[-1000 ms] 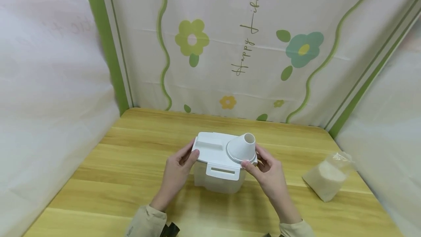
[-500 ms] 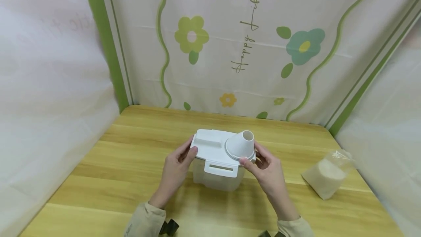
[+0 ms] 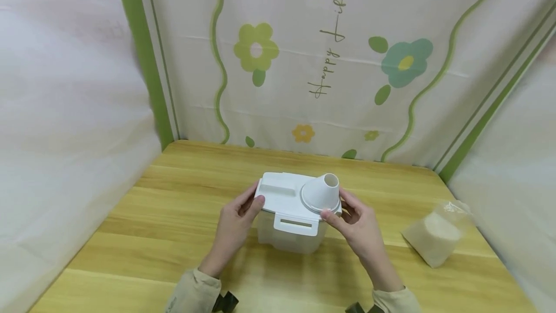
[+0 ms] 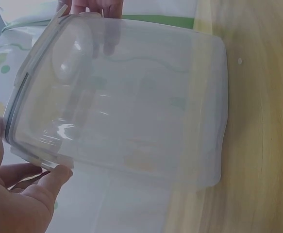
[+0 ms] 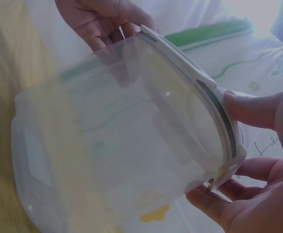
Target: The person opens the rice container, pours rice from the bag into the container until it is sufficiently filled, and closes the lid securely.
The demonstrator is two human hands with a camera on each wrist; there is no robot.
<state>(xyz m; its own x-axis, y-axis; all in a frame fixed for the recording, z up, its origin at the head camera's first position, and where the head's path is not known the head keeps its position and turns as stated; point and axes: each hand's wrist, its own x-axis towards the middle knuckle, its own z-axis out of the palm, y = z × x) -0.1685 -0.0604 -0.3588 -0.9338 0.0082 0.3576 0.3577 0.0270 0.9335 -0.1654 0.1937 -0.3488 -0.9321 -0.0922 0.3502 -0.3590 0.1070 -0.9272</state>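
From my head view, the printed curtain (image 3: 195,71) fills the upper frame, its upper edge cut off. Below it I see the wooden table (image 3: 126,226), which runs out of the frame at the bottom. The cloudy box (image 3: 292,243) is at lower center, tilted a little; I can't tell whether its base touches the wood, and its far side is hidden by the white lid (image 3: 275,202). Both wrist views show the curtain's print blurred through the box's walls.

My left hand (image 3: 234,221) grips the box by the lid's left end, thumb on top, its other fingers partly hidden behind the corner. My right hand (image 3: 359,223) pinches the lid's right end beside the spout, its fingertips partly covered too. The plastic bag (image 3: 434,237) lies tilted at lower right, well apart from the hands (its pale filling is too small for me to name). The spout (image 3: 320,194) rises from the lid's right half, hiding some of the far edge. Smaller, the dark straps (image 3: 225,302) are cropped at the bottom edge.
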